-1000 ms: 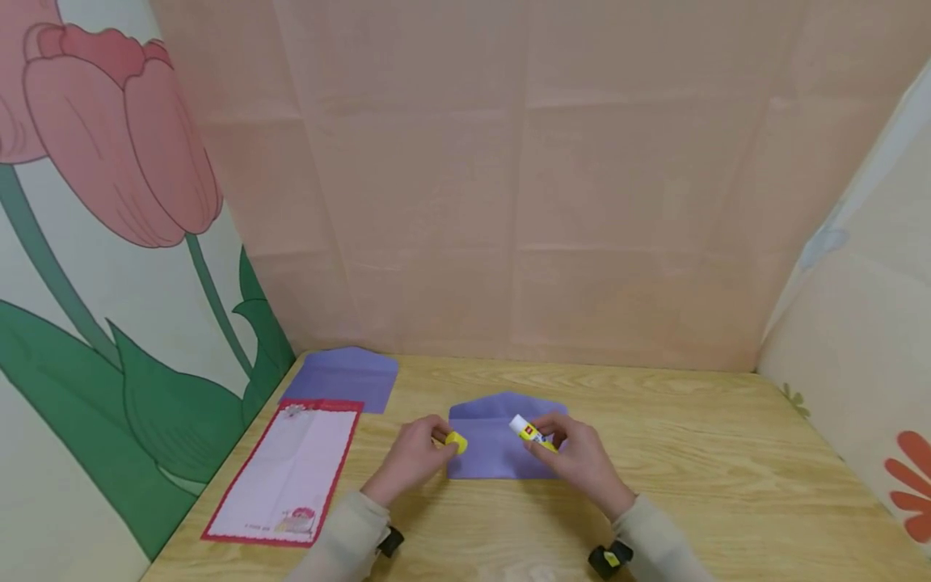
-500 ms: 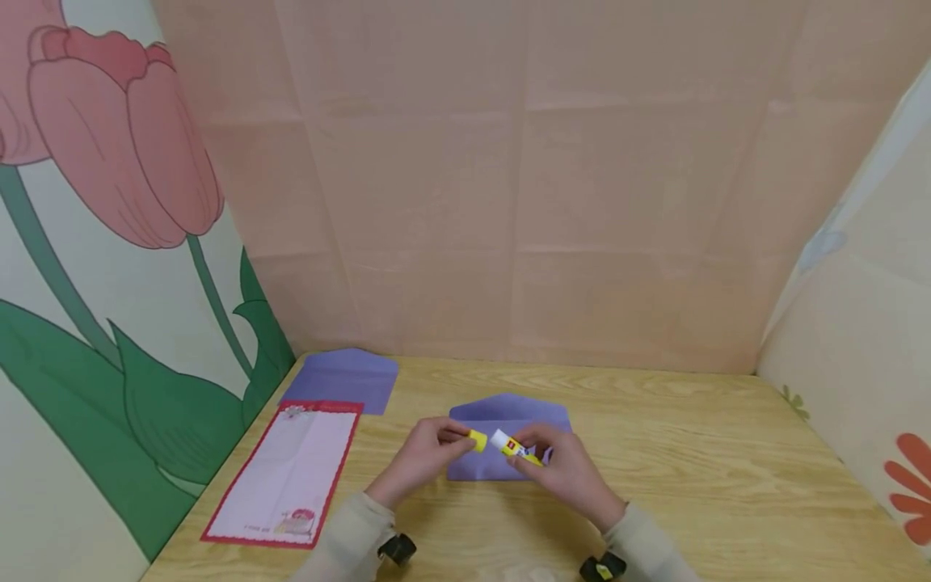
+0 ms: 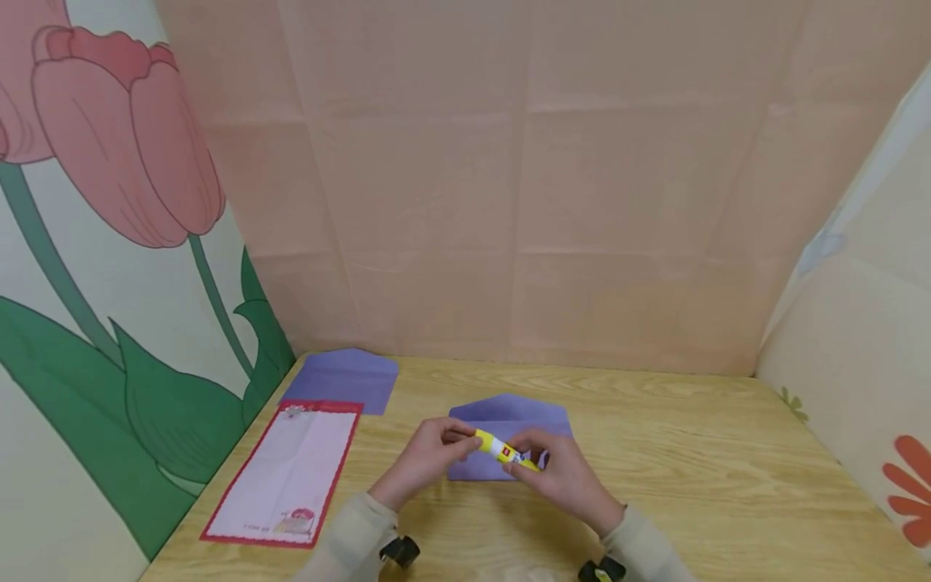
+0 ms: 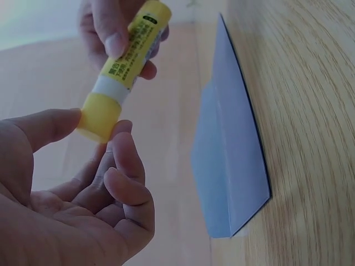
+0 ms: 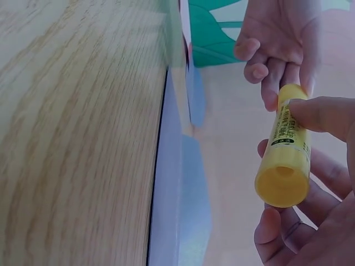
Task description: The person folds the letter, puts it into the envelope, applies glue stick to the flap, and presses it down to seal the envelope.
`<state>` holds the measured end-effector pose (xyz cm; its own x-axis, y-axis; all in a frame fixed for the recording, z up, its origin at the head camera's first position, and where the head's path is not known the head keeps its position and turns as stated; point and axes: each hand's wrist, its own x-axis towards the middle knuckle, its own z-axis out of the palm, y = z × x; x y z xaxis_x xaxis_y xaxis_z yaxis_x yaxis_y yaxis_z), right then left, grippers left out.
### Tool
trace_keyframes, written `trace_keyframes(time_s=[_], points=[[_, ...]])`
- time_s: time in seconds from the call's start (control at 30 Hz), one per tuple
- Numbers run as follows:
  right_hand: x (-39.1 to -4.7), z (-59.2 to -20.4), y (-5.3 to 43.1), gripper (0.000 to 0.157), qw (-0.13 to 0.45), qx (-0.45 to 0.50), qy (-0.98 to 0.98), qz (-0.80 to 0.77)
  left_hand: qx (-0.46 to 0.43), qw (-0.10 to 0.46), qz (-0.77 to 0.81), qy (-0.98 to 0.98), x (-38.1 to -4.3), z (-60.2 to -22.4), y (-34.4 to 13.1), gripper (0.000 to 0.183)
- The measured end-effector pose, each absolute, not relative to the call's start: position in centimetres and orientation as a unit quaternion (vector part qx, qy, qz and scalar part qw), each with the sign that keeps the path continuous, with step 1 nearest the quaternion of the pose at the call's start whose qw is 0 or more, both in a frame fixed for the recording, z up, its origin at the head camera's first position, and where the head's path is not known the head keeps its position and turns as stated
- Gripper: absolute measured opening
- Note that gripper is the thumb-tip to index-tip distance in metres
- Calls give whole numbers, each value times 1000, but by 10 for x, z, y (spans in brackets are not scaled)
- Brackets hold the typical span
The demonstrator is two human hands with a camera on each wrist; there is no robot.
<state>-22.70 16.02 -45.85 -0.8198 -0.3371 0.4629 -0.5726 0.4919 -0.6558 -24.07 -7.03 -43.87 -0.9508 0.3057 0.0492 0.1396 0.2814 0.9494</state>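
Observation:
A yellow glue stick [image 4: 130, 58] with a white collar is held level above the table between both hands. My left hand [image 3: 425, 454] pinches its yellow cap [image 4: 100, 117] between thumb and fingertips. The cap sits over the end of the stick, with a white band showing beside it in the left wrist view. My right hand [image 3: 567, 473] grips the stick's body by thumb and fingers, the hollow base facing the right wrist camera. Below and behind the hands lies a purple envelope [image 3: 509, 411] with its flap raised, partly covered by the hands.
A second purple envelope [image 3: 349, 380] lies at the table's back left corner. In front of it is a red-bordered white sheet of paper [image 3: 291, 469]. The wooden table [image 3: 698, 477] runs back to a pink cloth backdrop [image 3: 509, 202]; flower-printed panels stand on both sides.
The hands have come together: the right moved left with the glue stick, the left moved right with the cap. The cap, apart before, now sits on the stick's white end.

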Motion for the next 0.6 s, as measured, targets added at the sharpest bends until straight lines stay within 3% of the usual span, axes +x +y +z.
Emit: trace_keyframes(time_s=[0.6], points=[[-225, -453, 156, 17, 135, 277, -854, 419, 155, 84, 591, 787, -239, -437, -65, 25]])
